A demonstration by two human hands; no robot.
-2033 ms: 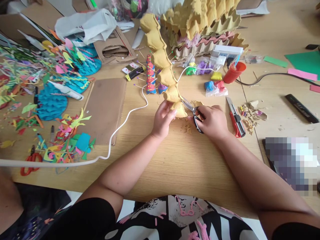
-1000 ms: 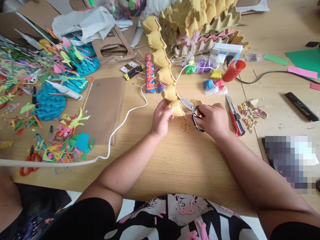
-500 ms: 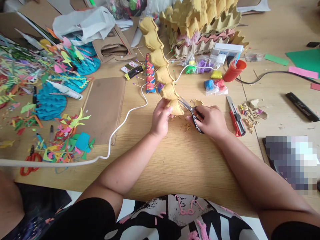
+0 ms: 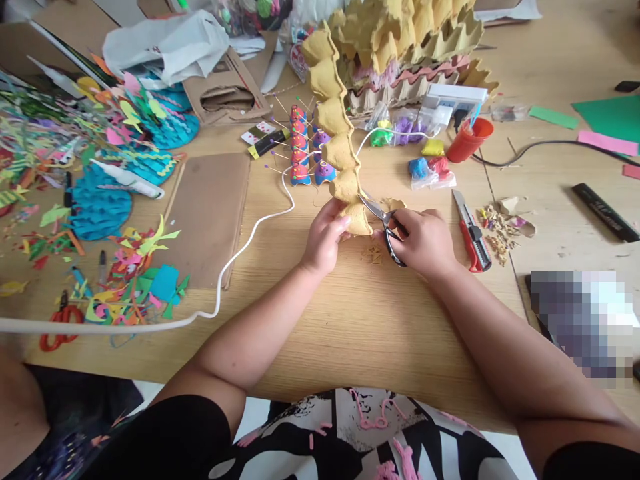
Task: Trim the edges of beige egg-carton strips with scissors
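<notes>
My left hand (image 4: 324, 241) grips the near end of a long yellow egg-carton strip (image 4: 336, 117), which points away from me over the table. My right hand (image 4: 425, 241) holds black-handled scissors (image 4: 381, 217), whose blades touch the strip's right edge near my left fingers. Small yellow scraps (image 4: 373, 253) lie on the table beneath the hands. Beyond the left side of the strip stand a red and blue painted carton piece (image 4: 300, 147) with pins in it and a purple and blue one (image 4: 325, 171), partly covered by the strip.
Stacked egg cartons (image 4: 410, 40) stand at the back. On the right are a red cup (image 4: 469, 141), a utility knife (image 4: 473, 233) and a black marker (image 4: 604, 213). A white cable (image 4: 254, 233), brown cardboard (image 4: 207, 220), paper scraps and orange scissors (image 4: 61, 327) lie left.
The strip's far end has swung to the right, uncovering more of the purple and blue piece. Both hands keep their grip in nearly the same place.
</notes>
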